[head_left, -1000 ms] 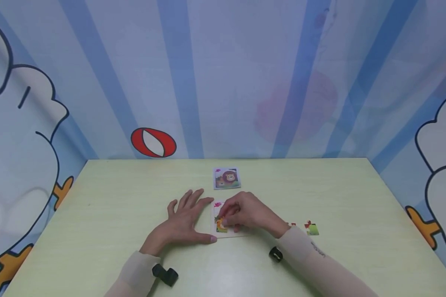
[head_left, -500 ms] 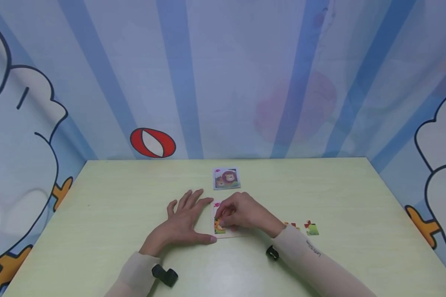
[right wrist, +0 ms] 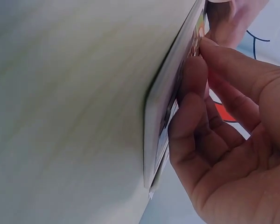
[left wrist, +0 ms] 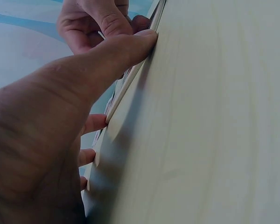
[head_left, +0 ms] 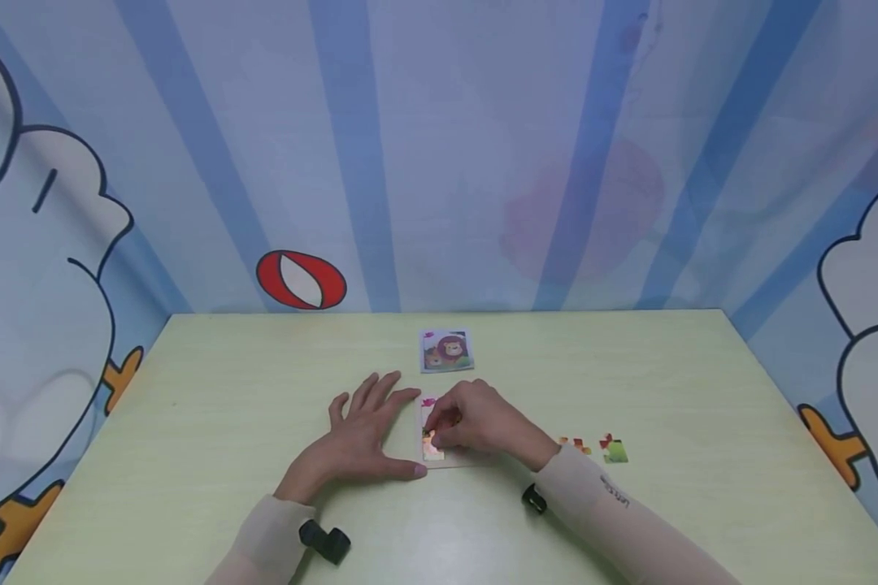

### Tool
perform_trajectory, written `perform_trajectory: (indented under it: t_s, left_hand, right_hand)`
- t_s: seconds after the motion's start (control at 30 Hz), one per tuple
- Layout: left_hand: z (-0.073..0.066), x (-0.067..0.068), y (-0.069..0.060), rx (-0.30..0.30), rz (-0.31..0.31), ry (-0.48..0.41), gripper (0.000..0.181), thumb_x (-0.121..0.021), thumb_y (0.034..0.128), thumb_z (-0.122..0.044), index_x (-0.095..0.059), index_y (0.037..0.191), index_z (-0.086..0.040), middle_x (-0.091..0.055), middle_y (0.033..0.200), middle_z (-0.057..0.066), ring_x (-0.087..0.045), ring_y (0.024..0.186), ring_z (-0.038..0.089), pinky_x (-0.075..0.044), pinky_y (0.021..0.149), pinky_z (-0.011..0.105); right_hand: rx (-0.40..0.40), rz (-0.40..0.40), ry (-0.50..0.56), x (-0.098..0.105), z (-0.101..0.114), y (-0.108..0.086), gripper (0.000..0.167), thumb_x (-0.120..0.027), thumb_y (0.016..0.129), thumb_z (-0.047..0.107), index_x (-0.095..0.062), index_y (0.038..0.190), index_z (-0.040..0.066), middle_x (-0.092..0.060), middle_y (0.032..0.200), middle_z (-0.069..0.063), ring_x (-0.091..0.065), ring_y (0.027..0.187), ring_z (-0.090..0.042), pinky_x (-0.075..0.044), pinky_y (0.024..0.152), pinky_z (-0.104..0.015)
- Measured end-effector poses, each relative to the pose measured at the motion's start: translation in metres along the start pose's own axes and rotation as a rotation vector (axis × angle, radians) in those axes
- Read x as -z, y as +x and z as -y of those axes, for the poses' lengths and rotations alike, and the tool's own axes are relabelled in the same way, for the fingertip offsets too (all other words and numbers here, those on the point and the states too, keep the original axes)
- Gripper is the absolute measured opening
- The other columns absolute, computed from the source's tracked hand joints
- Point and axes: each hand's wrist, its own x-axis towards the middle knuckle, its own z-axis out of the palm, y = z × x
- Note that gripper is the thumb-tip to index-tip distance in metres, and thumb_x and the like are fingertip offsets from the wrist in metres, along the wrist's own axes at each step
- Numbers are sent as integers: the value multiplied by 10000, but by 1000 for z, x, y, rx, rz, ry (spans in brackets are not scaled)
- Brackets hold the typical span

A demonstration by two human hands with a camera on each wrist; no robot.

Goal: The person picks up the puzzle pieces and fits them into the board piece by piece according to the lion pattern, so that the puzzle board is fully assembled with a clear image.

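A thin puzzle board (head_left: 462, 464) with a pale border lies flat before me, partly covered by my right hand. My left hand (head_left: 364, 437) rests at its left side with fingers spread, thumb and index fingertip touching the edge. With thumb and fingers, my right hand (head_left: 479, 416) pinches a small orange jigsaw piece (head_left: 432, 448) at the board's lower left. In the right wrist view, the fingertips bend down onto the face of the board (right wrist: 151, 135). From the left wrist, the thumb (left wrist: 142, 44) is seen against the board's side.
Behind the board lies a square lion picture (head_left: 446, 351). Loose jigsaw pieces (head_left: 615, 449) lie to the right, beside my right forearm. The pale wooden table (head_left: 263, 357) ends at a blue striped cloth backdrop (head_left: 454, 162).
My right hand has shifted slightly left with the jigsaw piece, and more of the loose pieces shows beside the wrist. The left hand has stayed still.
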Motion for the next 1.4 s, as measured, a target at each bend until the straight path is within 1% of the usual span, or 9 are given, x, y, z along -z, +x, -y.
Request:
perform_trajectory:
  t_s: [0.27, 0.43, 0.87, 1.1, 1.27, 1.4]
  left_hand:
    - [0, 0, 0, -10, -3, -2, 1033, -847, 800, -654, -393, 1654, -292, -154, 1820, 98, -50, 1686, 439, -53, 1229, 811]
    - [-1, 1, 0, -1, 0, -3, 1032, -846, 800, -652, -397, 1653, -283, -158, 1818, 101, -52, 1684, 447, -51, 1230, 816]
    - [0, 1, -1, 7, -2, -14, 1033, -848, 791, -667, -408, 1645, -289, -164, 1818, 94, -54, 1686, 444, -48, 1232, 819]
    - [-2, 0, 0, 2, 1, -14, 1032, -849, 787, -664, -411, 1643, -288, -169, 1816, 98, -62, 1685, 448, -56, 1230, 820]
    - [-2, 0, 0, 6, 0, -7, 1039, -847, 778, -668, -408, 1644, -299, -166, 1818, 89, -62, 1686, 440, -60, 1235, 814]
    - [-2, 0, 1, 12, -1, -6, 1049, -851, 767, -667, -410, 1644, -298, -168, 1818, 93, -64, 1685, 443, -60, 1236, 813]
  right_hand:
    - [1, 3, -20, 0, 1, 1, 88, -848, 898, 68, -837, 957, 132, -685, 700, 52, -573, 652, -92, -445, 623, -243]
    - [-7, 3, -28, -2, 0, 2, 108, -852, 891, 66, -832, 968, 140, -671, 681, 50, -570, 630, -96, -434, 618, -246]
    - [-12, -8, -11, -2, -1, 2, 118, -859, 886, 76, -816, 977, 136, -676, 694, 48, -579, 643, -91, -446, 627, -246]
    - [-35, -52, 4, 3, -4, -7, 100, -857, 895, 130, -815, 973, 176, -705, 721, 66, -617, 691, -107, -493, 693, -287]
    - [-57, -97, 4, 12, -6, -16, 64, -857, 911, 174, -820, 956, 200, -716, 745, 85, -596, 694, -111, -465, 655, -267]
    - [-65, -120, 4, 22, -7, -24, 85, -842, 923, 187, -827, 1006, 176, -751, 814, 70, -618, 719, -112, -484, 636, -269]
